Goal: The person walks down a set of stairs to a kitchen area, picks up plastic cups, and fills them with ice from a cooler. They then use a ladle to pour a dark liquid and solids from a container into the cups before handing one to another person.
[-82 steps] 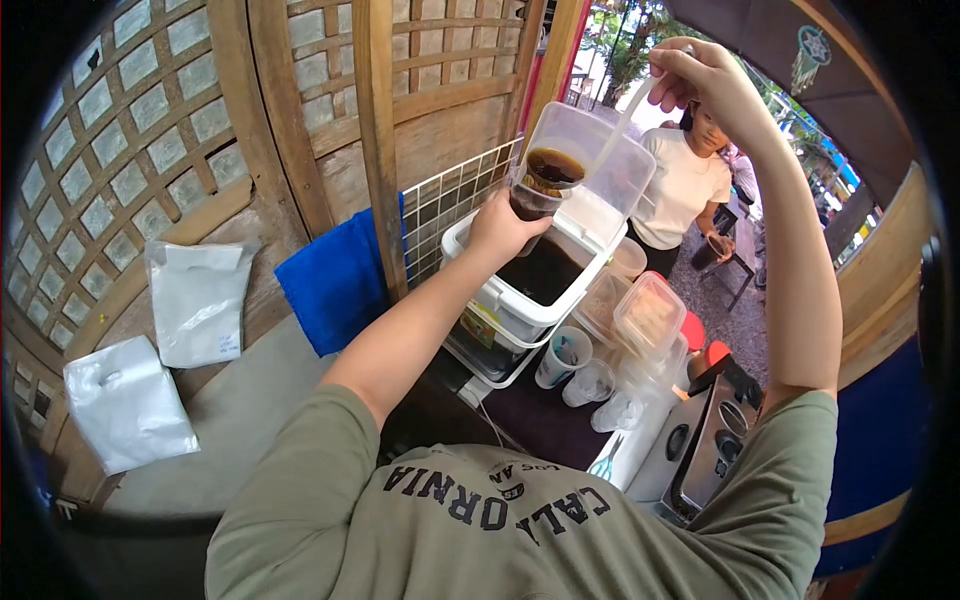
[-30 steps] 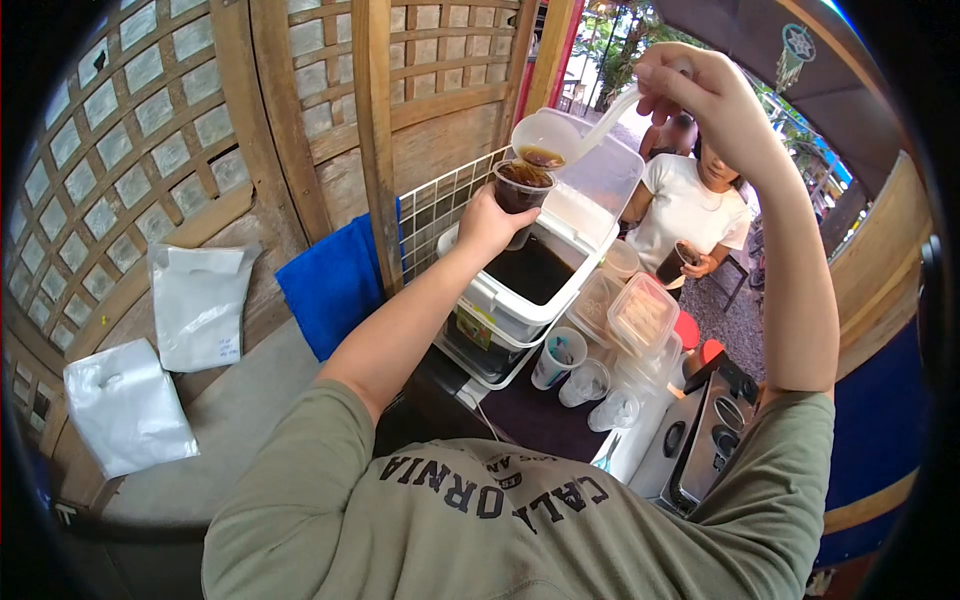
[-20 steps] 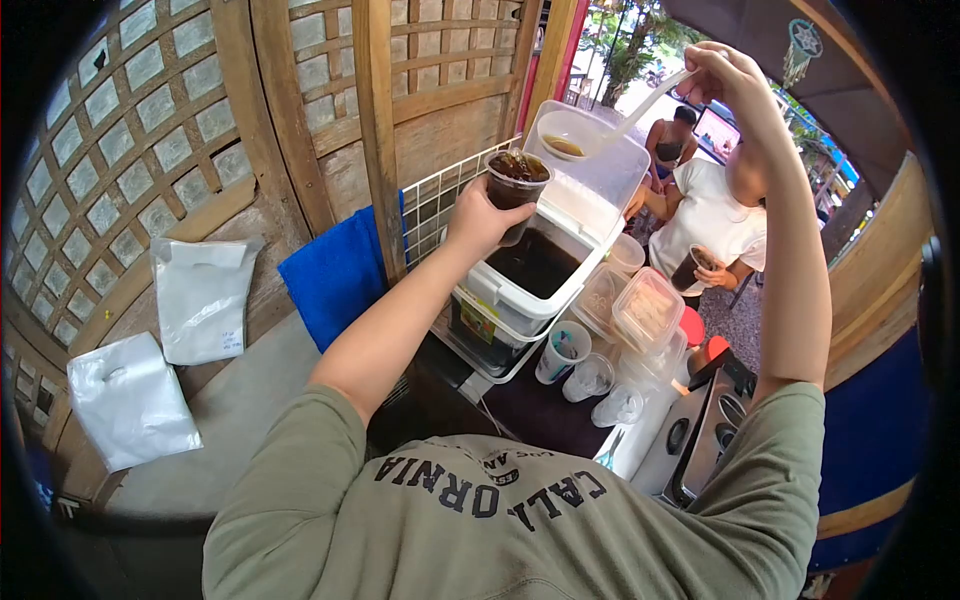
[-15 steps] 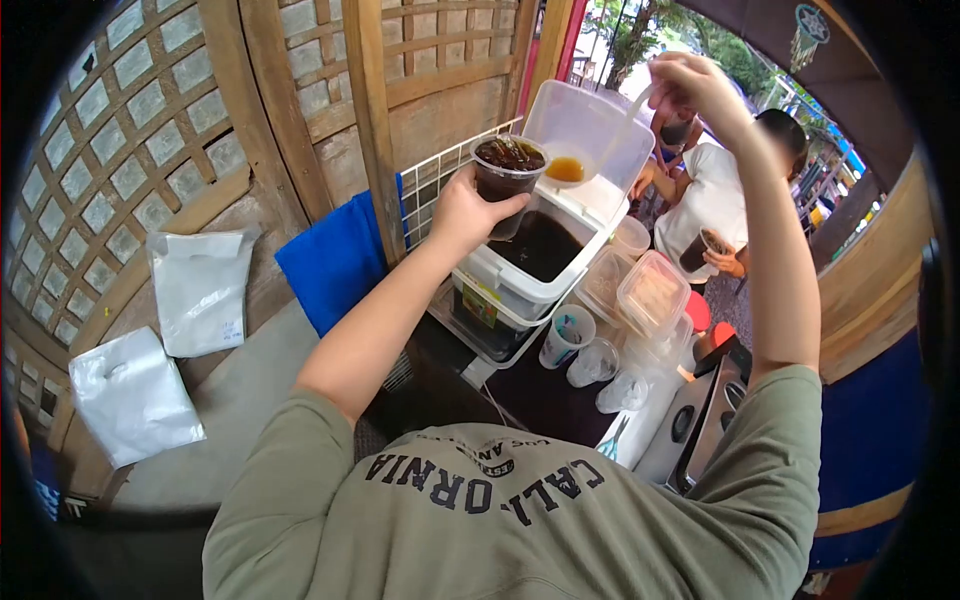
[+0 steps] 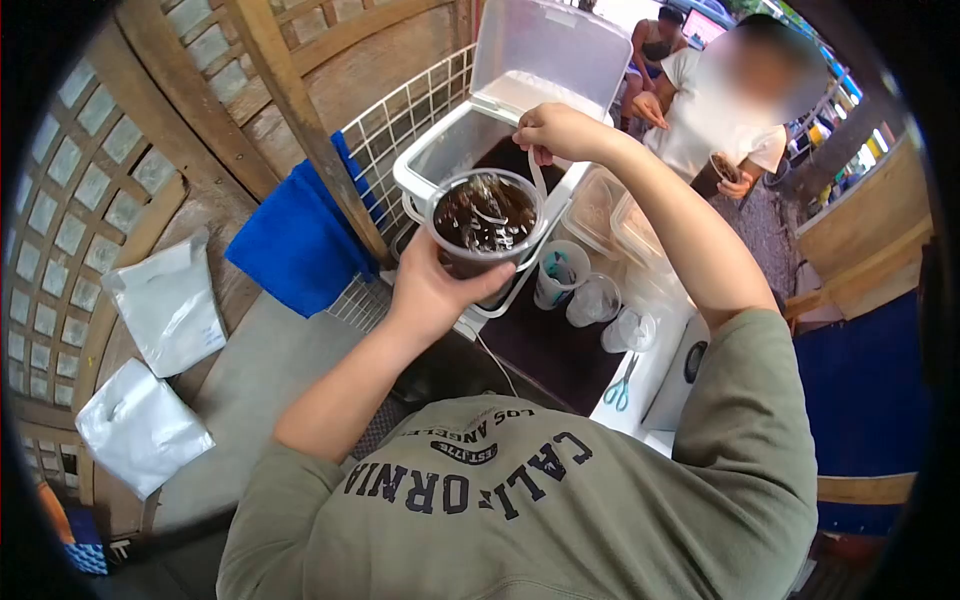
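My left hand [image 5: 432,295] is wrapped round a clear plastic cup [image 5: 487,218], filled nearly to the rim with a dark drink that has shiny pieces in it. Just beyond the cup, my right hand [image 5: 560,132] pinches the pale handle of a ladle [image 5: 537,172]. The ladle's bowl is out of sight behind the cup and container edge. Dark liquid [image 5: 507,152] lies in the white-rimmed plastic container [image 5: 408,172] behind the cup. Its translucent lid [image 5: 550,48] stands raised at the back.
Right of the container are cups [image 5: 560,270], plastic tubs [image 5: 592,205] and teal-handled scissors [image 5: 618,393]. A blue cloth [image 5: 290,240] hangs at left near a white wire rack [image 5: 425,95]. Plastic bags [image 5: 145,425] lie far left. A person in white [image 5: 720,110] holds a dark drink.
My right hand has come down with the ladle from high above the container. The cup has moved lower and closer to me. The person in white has turned toward me.
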The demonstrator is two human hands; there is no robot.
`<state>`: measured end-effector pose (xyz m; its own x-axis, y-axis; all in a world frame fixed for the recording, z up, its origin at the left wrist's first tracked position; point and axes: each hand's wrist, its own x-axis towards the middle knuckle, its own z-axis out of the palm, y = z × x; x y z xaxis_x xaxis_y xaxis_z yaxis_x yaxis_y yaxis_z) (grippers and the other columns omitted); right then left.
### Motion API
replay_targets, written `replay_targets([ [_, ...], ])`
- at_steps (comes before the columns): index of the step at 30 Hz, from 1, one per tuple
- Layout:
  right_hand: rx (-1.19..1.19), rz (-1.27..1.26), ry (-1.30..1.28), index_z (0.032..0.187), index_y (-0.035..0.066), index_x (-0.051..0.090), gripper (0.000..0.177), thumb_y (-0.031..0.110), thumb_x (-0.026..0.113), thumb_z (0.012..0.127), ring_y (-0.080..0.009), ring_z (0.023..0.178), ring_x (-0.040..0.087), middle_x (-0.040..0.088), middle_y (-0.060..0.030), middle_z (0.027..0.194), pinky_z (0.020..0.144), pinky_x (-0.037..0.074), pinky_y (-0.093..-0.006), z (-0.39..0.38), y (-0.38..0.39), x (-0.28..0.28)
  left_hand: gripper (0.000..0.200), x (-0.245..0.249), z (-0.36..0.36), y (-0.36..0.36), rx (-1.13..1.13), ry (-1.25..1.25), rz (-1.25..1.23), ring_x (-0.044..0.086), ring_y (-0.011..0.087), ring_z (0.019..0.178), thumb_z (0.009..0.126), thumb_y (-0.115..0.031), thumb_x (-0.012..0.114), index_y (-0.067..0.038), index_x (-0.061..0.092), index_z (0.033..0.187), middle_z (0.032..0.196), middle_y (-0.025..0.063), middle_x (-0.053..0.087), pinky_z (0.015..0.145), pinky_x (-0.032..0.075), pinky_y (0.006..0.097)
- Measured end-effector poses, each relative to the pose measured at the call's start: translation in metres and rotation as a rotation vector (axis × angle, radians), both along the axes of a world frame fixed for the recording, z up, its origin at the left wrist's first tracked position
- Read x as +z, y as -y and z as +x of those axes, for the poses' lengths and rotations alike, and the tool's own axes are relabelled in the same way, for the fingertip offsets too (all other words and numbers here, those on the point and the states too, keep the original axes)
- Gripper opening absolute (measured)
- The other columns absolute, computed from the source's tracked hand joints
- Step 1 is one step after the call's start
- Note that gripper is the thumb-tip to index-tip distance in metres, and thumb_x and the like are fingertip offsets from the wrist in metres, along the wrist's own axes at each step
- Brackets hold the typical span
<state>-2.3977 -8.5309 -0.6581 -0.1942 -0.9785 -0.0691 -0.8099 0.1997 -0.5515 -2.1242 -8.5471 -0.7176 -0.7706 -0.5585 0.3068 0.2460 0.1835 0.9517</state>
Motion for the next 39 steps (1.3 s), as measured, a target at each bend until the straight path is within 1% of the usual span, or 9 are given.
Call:
replay_targets([
  [6, -0.032, 0.047, 0.003, 0.078, -0.002, 0.063, 0.030, 0.026, 0.056, 0.086, -0.0148, 0.054, 0.059, 0.061, -0.0080, 0.061, 0.055, 0.047, -0.0295, -0.030, 0.000, -0.047, 0.070, -0.045, -0.006, -0.030, -0.176, -0.001, 0.082, 0.058, 0.0170, 0.104, 0.064, -0.002, 0.078, 0.002, 0.043, 0.125, 0.112, 0.0100, 0.059, 0.092, 0.045, 0.0312],
  [9, -0.069, -0.020, -0.026, 0.080, 0.000, 0.068, 0.032, 0.031, 0.058, 0.084, -0.0221, 0.062, 0.062, 0.065, -0.0136, 0.066, 0.061, 0.048, -0.0336, -0.029, -0.014, -0.048, 0.075, -0.068, -0.013, -0.041, -0.131, 0.047, -0.033, 0.058, 0.0188, 0.106, 0.060, -0.009, 0.081, 0.002, 0.045, 0.124, 0.115, 0.0127, 0.058, 0.092, 0.045, 0.0312],
  [12, -0.100, -0.061, -0.097, 0.086, 0.001, 0.065, 0.027, 0.027, 0.061, 0.084, -0.0142, 0.063, 0.056, 0.060, -0.0058, 0.065, 0.060, 0.044, -0.0309, -0.035, -0.029, -0.057, 0.067, -0.097, -0.019, -0.047, -0.115, 0.132, -0.158, 0.059, 0.0287, 0.099, 0.058, -0.017, 0.082, -0.001, 0.051, 0.115, 0.107, 0.0142, 0.058, 0.086, 0.047, 0.0356],
  [16, -0.262, -0.223, -0.151, 0.090, 0.001, 0.065, 0.020, 0.017, 0.069, 0.078, -0.0130, 0.063, 0.053, 0.058, -0.0050, 0.067, 0.061, 0.044, -0.0282, -0.027, -0.051, -0.057, 0.068, -0.133, -0.026, -0.049, -0.097, 0.223, -0.309, 0.057, 0.0328, 0.100, 0.057, -0.022, 0.082, -0.002, 0.052, 0.114, 0.109, 0.0156, 0.056, 0.085, 0.047, 0.0373],
  [19, -0.394, -0.354, -0.046, 0.088, 0.001, 0.066, 0.021, 0.016, 0.070, 0.074, -0.0237, 0.072, 0.062, 0.063, -0.0153, 0.075, 0.068, 0.048, -0.0336, -0.023, -0.060, -0.064, 0.069, -0.168, -0.034, -0.051, -0.103, 0.285, -0.311, 0.058, 0.0324, 0.101, 0.055, -0.023, 0.083, 0.000, 0.051, 0.113, 0.111, 0.0161, 0.055, 0.084, 0.048, 0.0372],
  [25, -0.424, -0.539, -0.247, 0.094, 0.002, 0.069, 0.023, 0.019, 0.069, 0.078, -0.0259, 0.069, 0.060, 0.059, -0.0155, 0.079, 0.066, 0.047, -0.0355, -0.024, -0.064, -0.086, 0.072, -0.226, -0.046, -0.057, -0.109, 0.343, -0.321, 0.058, 0.0335, 0.101, 0.056, -0.024, 0.082, -0.002, 0.050, 0.116, 0.113, 0.0161, 0.055, 0.083, 0.049, 0.0389],
  [29, -0.457, -0.577, -0.242, 0.096, 0.003, 0.069, 0.022, 0.019, 0.066, 0.082, -0.0282, 0.070, 0.058, 0.057, -0.0154, 0.079, 0.068, 0.047, -0.0366, -0.020, -0.065, -0.097, 0.073, -0.242, -0.054, -0.059, -0.149, 0.382, -0.312, 0.057, 0.0338, 0.102, 0.056, -0.024, 0.082, -0.002, 0.049, 0.118, 0.114, 0.0134, 0.054, 0.084, 0.048, 0.0396],
  [33, -0.489, -0.576, -0.247, 0.099, 0.004, 0.069, 0.024, 0.022, 0.063, 0.085, -0.0282, 0.070, 0.058, 0.056, -0.0153, 0.082, 0.068, 0.046, -0.0371, -0.019, -0.063, -0.102, 0.074, -0.248, -0.059, -0.061, -0.129, 0.335, -0.250, 0.056, 0.0330, 0.104, 0.053, -0.019, 0.082, -0.002, 0.050, 0.118, 0.113, 0.0153, 0.054, 0.087, 0.047, 0.0381],
  [39, -0.504, -0.588, -0.235, 0.101, 0.003, 0.068, 0.025, 0.022, 0.065, 0.084, -0.0228, 0.071, 0.059, 0.058, -0.0138, 0.082, 0.067, 0.047, -0.0333, -0.016, -0.063, -0.103, 0.072, -0.250, -0.059, -0.061, -0.124, 0.306, -0.236, 0.057, 0.0327, 0.104, 0.054, -0.018, 0.082, -0.002, 0.052, 0.117, 0.112, 0.0147, 0.056, 0.088, 0.047, 0.0375],
])
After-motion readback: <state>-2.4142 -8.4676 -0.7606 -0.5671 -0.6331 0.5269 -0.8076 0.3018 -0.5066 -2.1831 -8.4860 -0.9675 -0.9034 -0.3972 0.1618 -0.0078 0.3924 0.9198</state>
